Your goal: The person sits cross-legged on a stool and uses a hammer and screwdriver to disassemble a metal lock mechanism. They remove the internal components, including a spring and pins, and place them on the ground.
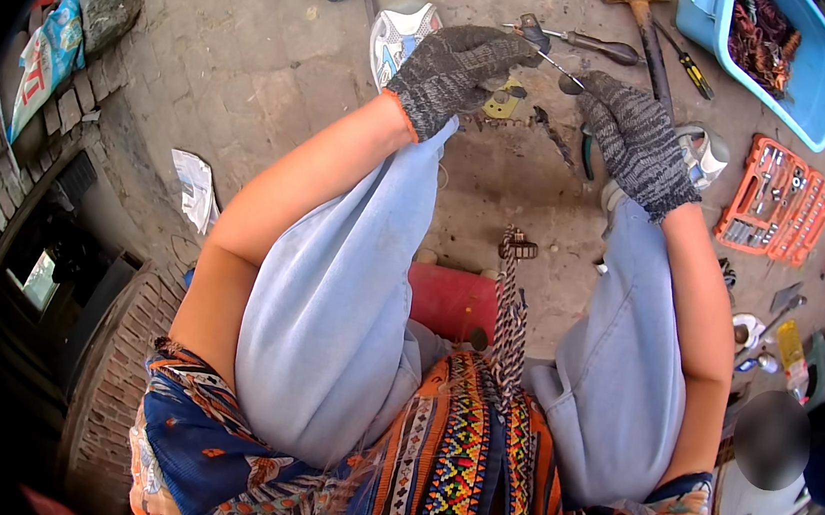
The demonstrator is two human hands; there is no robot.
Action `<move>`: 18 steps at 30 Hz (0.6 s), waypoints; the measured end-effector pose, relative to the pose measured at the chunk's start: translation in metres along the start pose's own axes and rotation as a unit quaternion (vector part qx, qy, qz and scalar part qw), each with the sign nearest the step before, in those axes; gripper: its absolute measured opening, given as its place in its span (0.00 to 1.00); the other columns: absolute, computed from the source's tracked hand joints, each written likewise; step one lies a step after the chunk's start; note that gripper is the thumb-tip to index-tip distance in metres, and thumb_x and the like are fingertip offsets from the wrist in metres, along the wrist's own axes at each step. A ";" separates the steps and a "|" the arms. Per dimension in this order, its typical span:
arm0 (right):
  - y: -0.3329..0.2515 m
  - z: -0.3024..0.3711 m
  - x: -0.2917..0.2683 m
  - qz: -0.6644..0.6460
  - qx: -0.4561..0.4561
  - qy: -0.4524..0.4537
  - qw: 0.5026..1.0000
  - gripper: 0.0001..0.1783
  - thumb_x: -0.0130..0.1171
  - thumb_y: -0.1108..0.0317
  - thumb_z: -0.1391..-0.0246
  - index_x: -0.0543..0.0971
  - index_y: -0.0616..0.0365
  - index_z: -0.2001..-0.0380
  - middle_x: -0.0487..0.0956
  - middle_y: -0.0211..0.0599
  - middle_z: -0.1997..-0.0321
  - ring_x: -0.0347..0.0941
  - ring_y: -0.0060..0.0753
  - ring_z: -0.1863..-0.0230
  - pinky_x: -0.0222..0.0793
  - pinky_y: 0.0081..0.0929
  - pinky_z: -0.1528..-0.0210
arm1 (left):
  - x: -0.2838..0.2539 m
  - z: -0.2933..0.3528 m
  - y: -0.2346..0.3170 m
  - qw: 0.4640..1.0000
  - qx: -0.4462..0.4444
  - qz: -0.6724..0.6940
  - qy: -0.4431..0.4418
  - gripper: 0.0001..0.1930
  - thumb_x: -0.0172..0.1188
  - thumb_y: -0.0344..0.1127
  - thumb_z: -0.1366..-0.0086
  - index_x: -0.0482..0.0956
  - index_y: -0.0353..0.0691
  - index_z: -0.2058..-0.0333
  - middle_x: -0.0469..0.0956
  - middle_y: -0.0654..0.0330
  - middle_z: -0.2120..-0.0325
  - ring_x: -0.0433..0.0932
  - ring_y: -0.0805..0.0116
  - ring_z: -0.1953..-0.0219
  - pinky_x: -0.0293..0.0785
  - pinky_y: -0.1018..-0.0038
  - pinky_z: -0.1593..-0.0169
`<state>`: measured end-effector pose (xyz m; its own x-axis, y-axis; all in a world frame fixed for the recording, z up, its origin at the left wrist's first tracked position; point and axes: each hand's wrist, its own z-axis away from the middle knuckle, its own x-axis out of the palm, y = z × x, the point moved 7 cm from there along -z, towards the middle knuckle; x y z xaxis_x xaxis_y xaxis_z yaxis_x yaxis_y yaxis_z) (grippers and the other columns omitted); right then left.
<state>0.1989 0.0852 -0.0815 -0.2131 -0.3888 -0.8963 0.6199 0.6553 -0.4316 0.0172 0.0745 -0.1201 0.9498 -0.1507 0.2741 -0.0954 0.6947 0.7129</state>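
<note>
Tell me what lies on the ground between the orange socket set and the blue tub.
In the head view, bare ground separates the orange socket set from the blue tub; no tool lies there.

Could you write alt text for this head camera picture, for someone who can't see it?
Seen from above, a seated person's gloved left hand and gloved right hand hold a thin metal rod between them, over paved ground. Around lie a screwdriver, a hammer, an orange socket set and a blue tub.
</note>
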 end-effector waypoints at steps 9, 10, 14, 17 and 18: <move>0.008 -0.015 0.023 -0.149 0.173 -0.043 0.973 0.18 0.45 0.63 0.43 0.72 0.59 0.52 0.76 0.48 0.55 0.71 0.48 0.53 0.67 0.38 0.50 | -0.009 -0.022 0.003 0.911 0.124 -0.367 0.143 0.19 0.61 0.47 0.45 0.79 0.37 0.62 0.80 0.55 0.67 0.78 0.65 0.67 0.72 0.72 0.61; 0.012 -0.017 0.033 -0.140 0.175 -0.053 0.973 0.18 0.44 0.62 0.42 0.73 0.59 0.53 0.76 0.48 0.57 0.71 0.49 0.54 0.67 0.39 0.50 | -0.011 -0.027 -0.003 0.902 0.130 -0.378 0.162 0.21 0.62 0.49 0.47 0.79 0.37 0.63 0.80 0.53 0.68 0.78 0.63 0.67 0.72 0.71 0.61; 0.022 -0.023 0.058 -0.067 0.222 -0.175 0.957 0.18 0.41 0.62 0.42 0.73 0.59 0.54 0.75 0.48 0.55 0.71 0.49 0.54 0.65 0.39 0.50 | -0.015 -0.060 -0.036 0.869 0.136 -0.446 0.167 0.21 0.60 0.50 0.47 0.80 0.37 0.66 0.79 0.49 0.68 0.78 0.54 0.65 0.72 0.66 0.59; 0.020 -0.020 0.070 -0.026 0.209 -0.181 0.961 0.17 0.40 0.64 0.42 0.74 0.60 0.58 0.77 0.49 0.60 0.73 0.50 0.58 0.68 0.40 0.54 | -0.013 -0.067 -0.051 0.863 0.107 -0.472 0.147 0.20 0.58 0.50 0.47 0.80 0.38 0.66 0.78 0.48 0.67 0.77 0.50 0.64 0.72 0.63 0.58; 0.022 -0.020 0.073 -0.014 0.219 -0.200 0.955 0.16 0.41 0.65 0.44 0.75 0.59 0.60 0.77 0.48 0.61 0.73 0.49 0.59 0.69 0.40 0.56 | -0.013 -0.070 -0.053 0.856 0.101 -0.487 0.142 0.20 0.58 0.50 0.47 0.80 0.38 0.66 0.78 0.48 0.68 0.77 0.50 0.64 0.72 0.63 0.59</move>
<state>0.1816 0.0841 -0.1580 0.0173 -0.6762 -0.7365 0.8932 0.3415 -0.2926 0.0310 0.0890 -0.2063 0.6400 -0.3928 -0.6604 0.7600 0.1968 0.6194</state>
